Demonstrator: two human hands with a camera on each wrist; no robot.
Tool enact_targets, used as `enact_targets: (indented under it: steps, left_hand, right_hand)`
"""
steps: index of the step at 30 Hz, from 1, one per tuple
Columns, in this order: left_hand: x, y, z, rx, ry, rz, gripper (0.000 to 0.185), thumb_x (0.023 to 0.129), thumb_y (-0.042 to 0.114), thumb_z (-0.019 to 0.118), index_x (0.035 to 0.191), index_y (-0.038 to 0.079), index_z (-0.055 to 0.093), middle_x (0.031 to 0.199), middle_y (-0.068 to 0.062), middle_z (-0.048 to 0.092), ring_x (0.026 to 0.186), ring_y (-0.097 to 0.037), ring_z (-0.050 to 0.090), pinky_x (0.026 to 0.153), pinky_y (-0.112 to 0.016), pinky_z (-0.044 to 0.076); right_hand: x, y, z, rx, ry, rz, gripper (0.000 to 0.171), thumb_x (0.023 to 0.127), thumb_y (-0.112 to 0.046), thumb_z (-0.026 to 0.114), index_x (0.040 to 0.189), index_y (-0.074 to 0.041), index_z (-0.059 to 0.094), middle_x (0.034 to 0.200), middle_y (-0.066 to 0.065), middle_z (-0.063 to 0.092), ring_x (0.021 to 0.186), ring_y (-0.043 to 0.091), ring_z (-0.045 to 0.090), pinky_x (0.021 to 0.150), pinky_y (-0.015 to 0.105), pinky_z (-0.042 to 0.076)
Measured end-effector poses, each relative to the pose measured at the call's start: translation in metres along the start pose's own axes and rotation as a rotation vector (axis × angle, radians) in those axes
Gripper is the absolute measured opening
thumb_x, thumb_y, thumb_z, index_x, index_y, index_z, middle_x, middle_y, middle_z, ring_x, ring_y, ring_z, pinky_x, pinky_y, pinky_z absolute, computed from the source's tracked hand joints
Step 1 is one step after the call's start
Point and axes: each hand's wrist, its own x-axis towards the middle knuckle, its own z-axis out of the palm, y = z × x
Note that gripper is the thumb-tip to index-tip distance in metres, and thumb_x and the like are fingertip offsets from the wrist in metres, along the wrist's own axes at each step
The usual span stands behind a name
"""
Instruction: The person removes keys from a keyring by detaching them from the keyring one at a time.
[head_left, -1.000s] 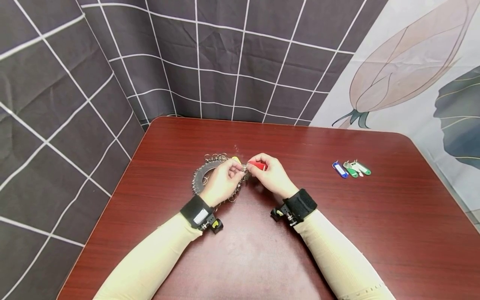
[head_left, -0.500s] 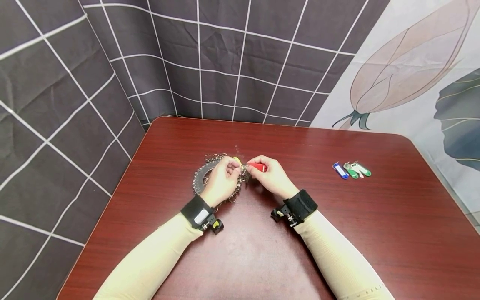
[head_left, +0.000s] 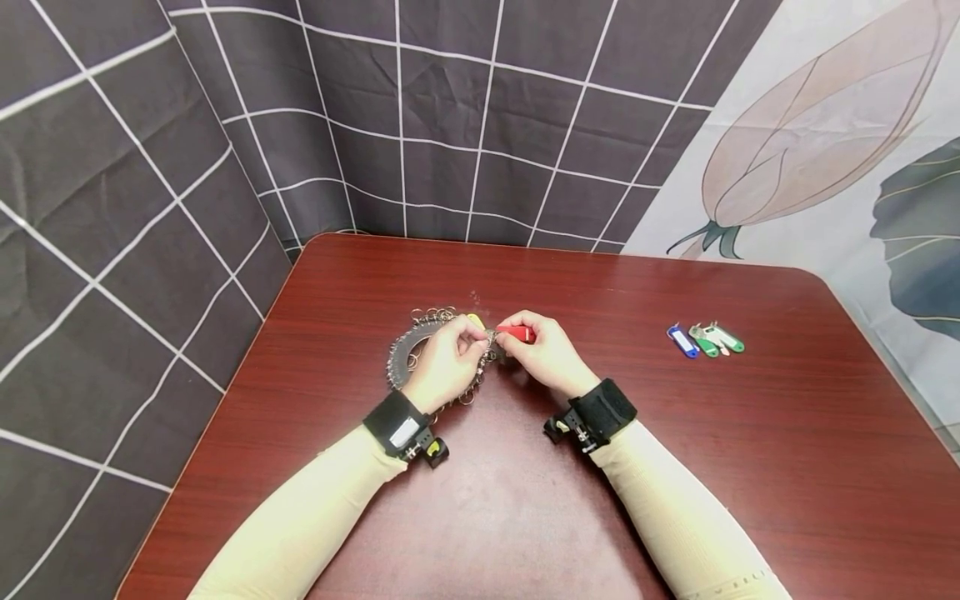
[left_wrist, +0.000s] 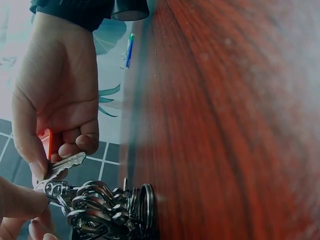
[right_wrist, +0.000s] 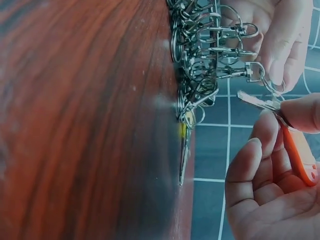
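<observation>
While pinched, red tag (head_left: 516, 333) beside clips (head_left: 420, 346)

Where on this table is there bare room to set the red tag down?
Bare wood lies between the right hand and the blue and green key tags, and along the near edge of the dark red wooden table. It is crowded around the metal key-ring bundle under the left hand.

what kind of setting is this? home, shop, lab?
Probably a staged recording booth, not a home or shop: hung cloth backdrops instead of walls, one red-brown table, and camera straps on both wrists. Only key rings and key tags lie out.
</observation>
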Motion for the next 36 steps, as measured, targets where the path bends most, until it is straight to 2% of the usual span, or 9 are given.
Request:
enact_targets:
  steps: [7,13,15,19,24,32,36]
  left_hand:
    - [-0.001,0.003,0.001,0.029,-0.057,-0.042,0.008,0.088,0.007,0.067,0.095,0.009,0.068,0.078,0.000,0.056,0.067,-0.015,0.049,0.059,-0.030,0.042]
    - [-0.001,0.001,0.002,0.048,-0.069,-0.030,0.008,0.089,0.010,0.066,0.096,0.008,0.067,0.072,0.001,0.054,0.065,-0.015,0.050,0.057,-0.030,0.043]
    - [-0.001,0.000,0.002,0.055,-0.082,-0.032,0.009,0.089,0.012,0.065,0.097,0.008,0.067,0.070,0.002,0.054,0.064,-0.014,0.051,0.057,-0.030,0.043]
    - [-0.002,0.001,-0.002,0.070,-0.104,-0.043,0.009,0.089,0.013,0.065,0.097,0.010,0.067,0.071,0.003,0.055,0.064,-0.013,0.051,0.057,-0.029,0.044]
    - [-0.004,0.003,-0.008,0.084,-0.127,-0.028,0.012,0.090,0.013,0.064,0.100,0.009,0.067,0.073,0.002,0.056,0.064,-0.014,0.051,0.058,-0.029,0.045]
    - [-0.005,0.001,-0.018,0.106,-0.154,-0.017,0.017,0.090,0.012,0.061,0.106,0.005,0.065,0.083,-0.001,0.060,0.070,-0.016,0.054,0.064,-0.029,0.046]
    - [-0.004,0.001,-0.023,0.120,-0.175,-0.012,0.019,0.091,0.012,0.062,0.107,0.004,0.065,0.083,-0.002,0.061,0.070,-0.015,0.054,0.065,-0.029,0.047]
  right_hand:
    - [0.002,0.002,-0.007,0.078,0.102,-0.016,0.015,0.091,-0.012,0.065,0.102,-0.003,0.066,0.083,0.017,0.067,0.071,0.026,0.062,0.059,0.020,0.047]
    - [-0.005,-0.016,-0.018,0.062,0.093,0.028,0.020,0.091,-0.008,0.065,0.104,0.006,0.061,0.089,0.027,0.066,0.077,0.043,0.063,0.059,0.019,0.046]
    - [-0.006,-0.012,-0.023,0.027,0.095,0.034,0.019,0.091,-0.010,0.066,0.102,0.004,0.060,0.086,0.024,0.067,0.077,0.040,0.064,0.059,0.019,0.046]
    - [-0.002,0.017,-0.038,-0.059,0.111,0.022,0.016,0.090,-0.017,0.068,0.096,-0.003,0.062,0.082,0.013,0.069,0.073,0.027,0.064,0.059,0.019,0.046]
    - [-0.008,0.031,-0.073,-0.200,0.144,-0.002,0.015,0.090,-0.019,0.068,0.091,-0.005,0.065,0.080,0.006,0.066,0.069,0.015,0.056,0.059,0.022,0.043]
    - [-0.024,0.055,-0.144,-0.458,0.213,0.065,0.016,0.091,-0.020,0.065,0.089,-0.005,0.068,0.077,0.007,0.066,0.066,0.016,0.051,0.058,0.025,0.038]
    - [-0.030,0.062,-0.166,-0.515,0.144,0.116,0.016,0.092,-0.019,0.063,0.092,-0.004,0.068,0.074,0.007,0.065,0.065,0.018,0.050,0.057,0.027,0.039]
